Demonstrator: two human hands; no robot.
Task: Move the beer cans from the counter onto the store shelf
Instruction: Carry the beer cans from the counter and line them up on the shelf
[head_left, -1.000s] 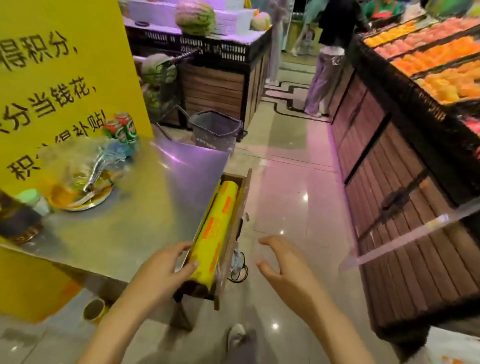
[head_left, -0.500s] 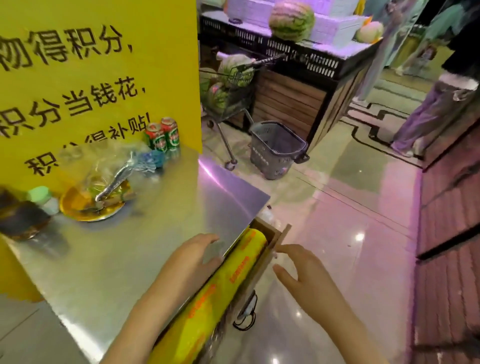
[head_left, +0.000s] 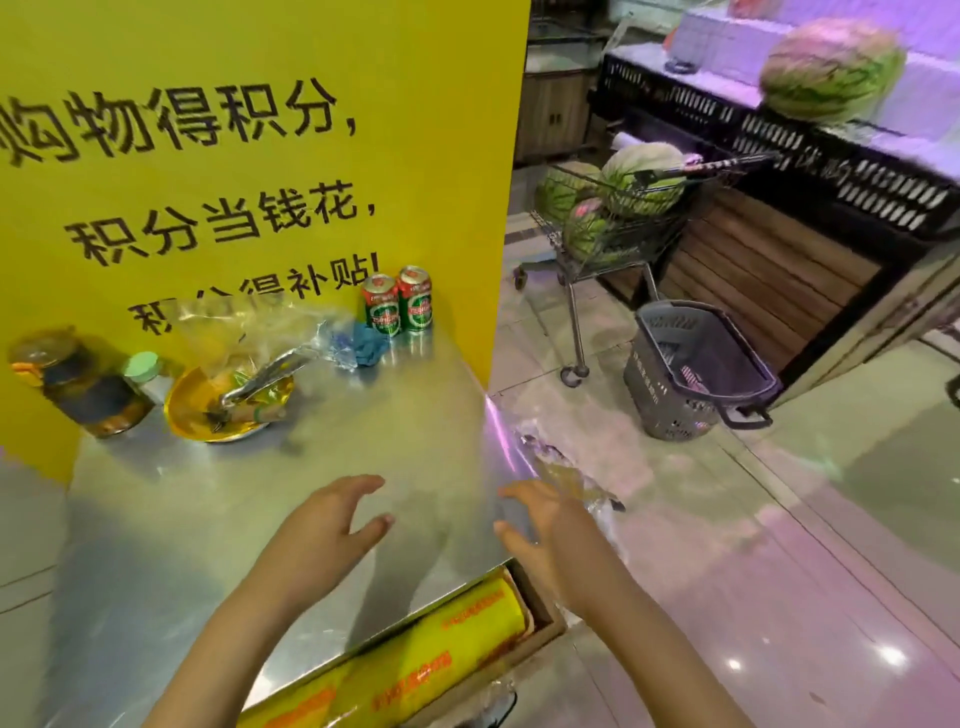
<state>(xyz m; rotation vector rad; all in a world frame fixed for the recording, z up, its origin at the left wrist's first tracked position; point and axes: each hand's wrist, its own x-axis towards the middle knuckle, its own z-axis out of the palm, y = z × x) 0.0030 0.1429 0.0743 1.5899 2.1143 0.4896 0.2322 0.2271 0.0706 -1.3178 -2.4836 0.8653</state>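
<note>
On counter (head_left: 311, 493): two green-red beer cans (head_left: 398, 305), label unreadable | both hands (head_left: 322, 530) released, empty

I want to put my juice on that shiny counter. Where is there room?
The counter is bare in the middle, between the hands and the beer cans, out to its right edge. The back left is crowded: a jar, a yellow dish with tongs, crumpled plastic and a blue cloth. The wrap roll lines the near edge.
</note>
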